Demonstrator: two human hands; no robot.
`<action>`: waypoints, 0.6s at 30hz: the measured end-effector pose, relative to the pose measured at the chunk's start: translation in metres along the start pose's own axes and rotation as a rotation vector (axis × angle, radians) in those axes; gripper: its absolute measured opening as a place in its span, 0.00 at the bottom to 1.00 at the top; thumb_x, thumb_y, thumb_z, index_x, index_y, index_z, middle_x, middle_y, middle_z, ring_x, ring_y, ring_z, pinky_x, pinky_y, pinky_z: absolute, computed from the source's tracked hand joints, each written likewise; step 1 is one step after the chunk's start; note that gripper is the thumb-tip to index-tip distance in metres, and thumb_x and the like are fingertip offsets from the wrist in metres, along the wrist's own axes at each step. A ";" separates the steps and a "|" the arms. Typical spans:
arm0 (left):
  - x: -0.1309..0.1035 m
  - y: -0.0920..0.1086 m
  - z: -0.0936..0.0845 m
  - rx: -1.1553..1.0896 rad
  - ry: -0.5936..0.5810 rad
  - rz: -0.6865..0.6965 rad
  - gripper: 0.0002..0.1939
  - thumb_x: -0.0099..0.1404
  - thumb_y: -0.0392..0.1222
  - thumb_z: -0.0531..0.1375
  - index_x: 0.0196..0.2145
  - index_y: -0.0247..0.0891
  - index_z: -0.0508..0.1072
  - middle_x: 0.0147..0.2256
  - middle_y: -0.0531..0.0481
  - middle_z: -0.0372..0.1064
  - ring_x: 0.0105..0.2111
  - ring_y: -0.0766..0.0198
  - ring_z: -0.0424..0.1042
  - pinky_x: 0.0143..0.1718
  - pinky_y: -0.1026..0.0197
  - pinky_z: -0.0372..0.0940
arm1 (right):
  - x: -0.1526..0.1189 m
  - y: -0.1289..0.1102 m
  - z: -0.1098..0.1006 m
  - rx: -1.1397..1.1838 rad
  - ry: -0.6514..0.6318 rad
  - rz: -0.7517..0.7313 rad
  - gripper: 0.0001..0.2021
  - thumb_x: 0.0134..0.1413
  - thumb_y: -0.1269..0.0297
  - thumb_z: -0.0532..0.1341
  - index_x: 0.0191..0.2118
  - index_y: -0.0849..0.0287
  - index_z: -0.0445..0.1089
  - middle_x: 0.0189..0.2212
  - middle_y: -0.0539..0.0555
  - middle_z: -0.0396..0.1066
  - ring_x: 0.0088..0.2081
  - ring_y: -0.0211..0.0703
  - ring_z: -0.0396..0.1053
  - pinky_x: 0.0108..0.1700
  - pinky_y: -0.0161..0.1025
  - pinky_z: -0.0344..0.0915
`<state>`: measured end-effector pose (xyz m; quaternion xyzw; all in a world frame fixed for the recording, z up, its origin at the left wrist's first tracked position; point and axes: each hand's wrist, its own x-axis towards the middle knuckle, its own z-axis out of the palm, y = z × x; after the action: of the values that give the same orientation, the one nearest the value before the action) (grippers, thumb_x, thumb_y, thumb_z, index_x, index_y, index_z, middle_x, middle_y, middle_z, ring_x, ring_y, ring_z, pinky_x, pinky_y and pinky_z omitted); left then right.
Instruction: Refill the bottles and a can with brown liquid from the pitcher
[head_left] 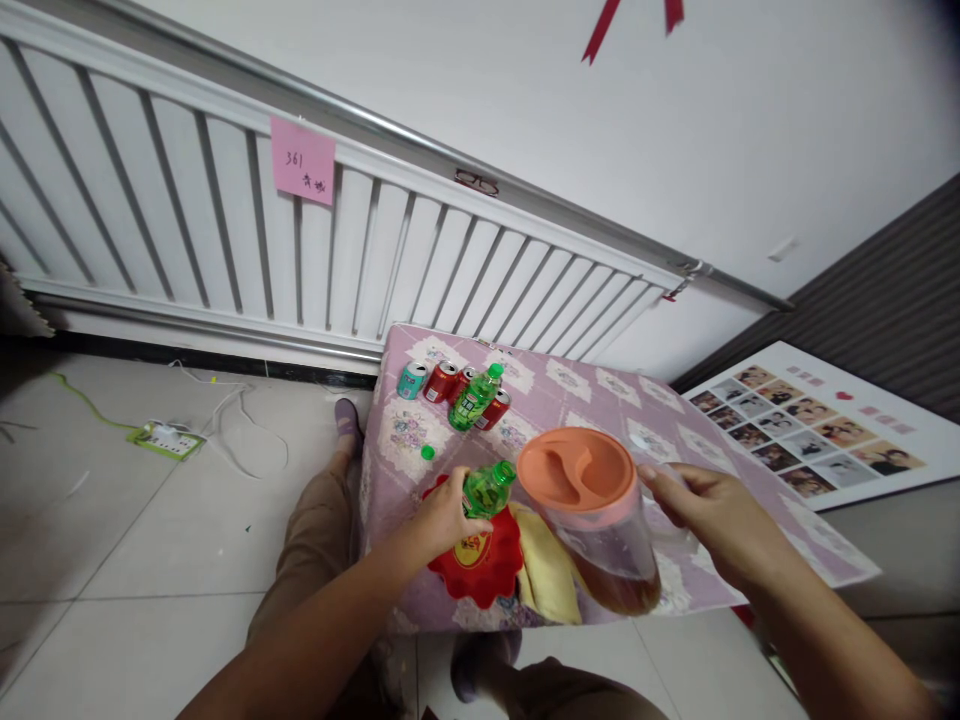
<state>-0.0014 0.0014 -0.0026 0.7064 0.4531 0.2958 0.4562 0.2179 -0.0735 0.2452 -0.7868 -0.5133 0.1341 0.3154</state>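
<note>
My left hand [441,520] is wrapped round a green plastic bottle [489,488] whose neck shows no cap. Beneath it lies a red scalloped tray [487,580] with a yellow emblem. A clear pitcher [611,545] with an orange lid [576,468] and brown liquid low inside is tilted, its lid edge close to the bottle's mouth. By its handle, my right hand [712,510] holds that pitcher. A yellow cloth [546,575] lies between tray and pitcher. On the tablecloth to the left is a loose green cap [427,452].
Behind stand a teal can [412,381], several red cans [441,382] and a second, capped green bottle [475,398]. A white radiator [435,250] lines the wall. A framed photo board [810,420] leans at right. A power strip [166,440] with cables lies on the floor.
</note>
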 end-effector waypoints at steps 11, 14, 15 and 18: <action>-0.003 0.005 -0.004 0.008 -0.011 -0.024 0.40 0.54 0.41 0.76 0.58 0.43 0.61 0.56 0.40 0.74 0.57 0.45 0.75 0.55 0.50 0.68 | 0.001 -0.006 0.000 -0.030 -0.054 0.010 0.33 0.34 0.26 0.68 0.16 0.55 0.63 0.17 0.45 0.51 0.24 0.37 0.48 0.28 0.39 0.48; -0.003 0.004 -0.003 0.005 -0.007 -0.013 0.40 0.53 0.40 0.76 0.57 0.43 0.61 0.56 0.40 0.74 0.57 0.45 0.75 0.55 0.50 0.68 | 0.001 -0.007 0.000 -0.022 -0.060 0.003 0.35 0.32 0.25 0.68 0.16 0.55 0.60 0.17 0.45 0.51 0.24 0.36 0.48 0.28 0.39 0.47; -0.003 0.004 -0.003 0.001 -0.002 -0.011 0.40 0.53 0.40 0.76 0.57 0.43 0.61 0.56 0.40 0.74 0.57 0.45 0.74 0.56 0.50 0.68 | 0.001 -0.008 0.000 -0.023 -0.063 0.003 0.35 0.32 0.25 0.68 0.16 0.55 0.59 0.17 0.45 0.51 0.24 0.36 0.48 0.27 0.39 0.47; -0.003 0.003 -0.003 -0.004 0.001 -0.009 0.40 0.53 0.40 0.77 0.57 0.43 0.61 0.56 0.40 0.73 0.58 0.45 0.74 0.56 0.50 0.68 | 0.001 -0.009 0.000 -0.040 -0.060 0.008 0.35 0.31 0.25 0.68 0.15 0.55 0.58 0.17 0.45 0.51 0.23 0.36 0.48 0.27 0.38 0.46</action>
<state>-0.0034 -0.0004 0.0017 0.7034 0.4560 0.2950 0.4586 0.2122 -0.0701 0.2514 -0.7905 -0.5220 0.1486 0.2836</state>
